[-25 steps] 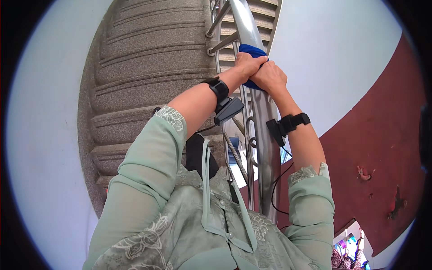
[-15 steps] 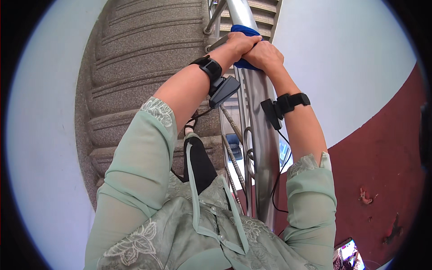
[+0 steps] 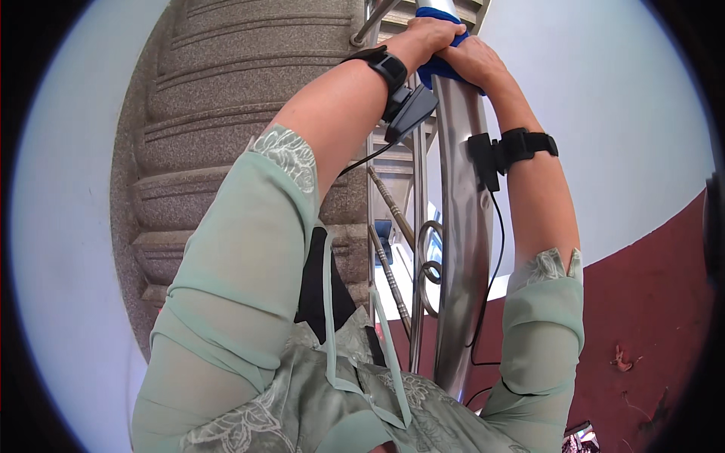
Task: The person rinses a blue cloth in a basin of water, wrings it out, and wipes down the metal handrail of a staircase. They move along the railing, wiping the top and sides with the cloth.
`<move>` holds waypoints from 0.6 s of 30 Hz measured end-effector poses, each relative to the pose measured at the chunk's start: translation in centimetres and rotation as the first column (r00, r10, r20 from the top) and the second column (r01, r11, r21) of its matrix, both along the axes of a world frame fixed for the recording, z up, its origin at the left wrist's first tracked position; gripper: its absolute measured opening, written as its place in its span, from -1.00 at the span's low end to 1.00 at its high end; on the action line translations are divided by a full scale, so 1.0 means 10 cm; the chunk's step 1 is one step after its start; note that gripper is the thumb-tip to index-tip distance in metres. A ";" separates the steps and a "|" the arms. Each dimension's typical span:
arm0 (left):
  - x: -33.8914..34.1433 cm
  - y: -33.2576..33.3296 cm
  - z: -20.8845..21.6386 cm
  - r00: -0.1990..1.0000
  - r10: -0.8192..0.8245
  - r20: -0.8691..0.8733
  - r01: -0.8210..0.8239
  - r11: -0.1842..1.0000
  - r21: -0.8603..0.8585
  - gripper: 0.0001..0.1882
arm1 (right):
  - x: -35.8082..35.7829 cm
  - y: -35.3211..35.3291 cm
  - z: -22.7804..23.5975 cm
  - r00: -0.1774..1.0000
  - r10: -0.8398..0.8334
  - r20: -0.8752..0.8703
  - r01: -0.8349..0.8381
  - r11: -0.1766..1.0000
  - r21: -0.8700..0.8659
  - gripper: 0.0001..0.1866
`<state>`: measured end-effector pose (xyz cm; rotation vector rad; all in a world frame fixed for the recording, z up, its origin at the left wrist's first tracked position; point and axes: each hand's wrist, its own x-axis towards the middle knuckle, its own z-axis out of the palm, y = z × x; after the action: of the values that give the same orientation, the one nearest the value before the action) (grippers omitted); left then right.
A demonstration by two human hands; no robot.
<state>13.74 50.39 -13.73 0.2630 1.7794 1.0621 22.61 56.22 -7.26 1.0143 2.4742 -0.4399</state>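
A blue cloth [image 3: 436, 13] is wrapped over the thick, shiny metal handrail [image 3: 464, 226] near the top of the view. My left hand [image 3: 436, 35] presses on the cloth from the left side, its fingers curled over the rail. Close against it, my right hand [image 3: 474, 60] grips the cloth from the right with bent fingers. The two hands touch at the thumbs, and both arms are stretched out. Most of the cloth lies hidden under the palms, and the fingertips do not show.
Grey speckled stone steps [image 3: 249, 87] run along the left, beside a white wall [image 3: 75, 189]. Under the handrail are thin metal balusters [image 3: 418, 189] and curled scrollwork [image 3: 431, 270]. To the right, a dark red surface [image 3: 642, 294] lies below a pale wall [image 3: 604, 128]. Black cables hang from wrist-strapped devices.
Both hands and the blue cloth have moved farther off along the handrail, toward the top of the view. The whole scene has shifted somewhat as my body moved.
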 end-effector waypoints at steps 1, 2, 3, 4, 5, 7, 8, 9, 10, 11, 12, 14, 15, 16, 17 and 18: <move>0.03 -0.03 0.03 0.999 0.006 0.050 -0.008 1.000 0.027 0.03 | 0.03 -0.01 0.01 0.999 0.050 -0.020 -0.051 0.998 -0.048 -0.19; 0.07 -0.06 0.07 0.992 0.049 0.118 -0.050 0.999 0.009 0.05 | 0.07 -0.02 0.03 0.999 0.038 -0.039 -0.041 0.995 -0.092 -0.09; 0.12 -0.11 0.10 0.993 0.066 0.098 -0.064 0.998 -0.024 0.05 | 0.11 -0.03 0.06 0.999 -0.006 -0.053 0.001 0.995 -0.096 0.03; 0.19 -0.18 0.12 0.971 0.141 0.191 -0.145 0.989 0.005 -0.05 | 0.15 -0.08 0.08 0.998 -0.012 -0.054 0.009 0.999 -0.048 0.20; 0.25 -0.24 0.15 0.936 0.176 0.306 -0.197 0.979 0.041 -0.14 | 0.20 -0.11 0.13 0.997 0.017 -0.077 -0.023 0.996 -0.081 0.20; 0.37 -0.34 0.19 0.938 0.189 0.289 -0.203 0.979 0.017 -0.16 | 0.30 -0.19 0.23 1.000 0.017 0.001 -0.016 0.996 -0.088 0.24; 0.42 -0.38 0.22 0.939 0.172 0.298 -0.182 0.983 0.006 -0.18 | 0.37 -0.21 0.31 1.000 0.024 0.001 -0.023 0.979 -0.200 0.22; 0.48 -0.41 0.24 0.939 0.154 0.307 -0.160 0.987 -0.004 -0.20 | 0.44 -0.28 0.36 1.000 0.022 -0.004 -0.022 0.981 -0.194 0.22; 0.55 -0.47 0.25 0.926 0.151 0.346 -0.167 0.986 0.018 -0.22 | 0.52 -0.37 0.39 0.999 -0.039 -0.031 0.032 0.981 -0.190 0.18; 0.65 -0.52 0.27 0.900 0.197 0.388 -0.221 0.975 0.018 -0.24 | 0.59 -0.42 0.44 0.989 -0.147 -0.025 0.142 0.981 -0.131 0.13; 0.74 -0.58 0.28 0.887 0.197 0.418 -0.237 0.970 0.046 -0.25 | 0.71 -0.43 0.56 0.992 -0.115 -0.051 0.096 0.954 -0.284 0.19; 0.92 -0.72 0.31 0.848 0.198 0.491 -0.280 0.955 0.099 -0.27 | 0.82 -0.58 0.64 0.989 -0.143 -0.024 0.131 0.954 -0.270 0.26; 1.02 -0.77 0.33 0.846 0.227 0.483 -0.307 0.947 0.092 -0.32 | 0.91 -0.64 0.70 0.983 -0.183 -0.009 0.176 0.957 -0.229 0.26; 1.12 -0.82 0.35 0.840 0.240 0.487 -0.315 0.946 0.077 -0.34 | 0.99 -0.70 0.76 0.983 -0.184 -0.005 0.178 0.953 -0.244 0.25; 1.21 -0.87 0.36 0.833 0.251 0.493 -0.325 0.943 0.068 -0.35 | 1.06 -0.76 0.81 0.980 -0.198 -0.009 0.190 0.950 -0.247 0.24; 1.29 -0.92 0.39 0.826 0.262 0.500 -0.334 0.940 0.060 -0.37 | 1.13 -0.83 0.87 0.984 -0.177 -0.025 0.163 0.946 -0.281 0.23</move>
<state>26.69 41.16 -9.86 -0.1983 1.3081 1.3480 33.95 47.95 1.48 1.1117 2.2899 -0.8518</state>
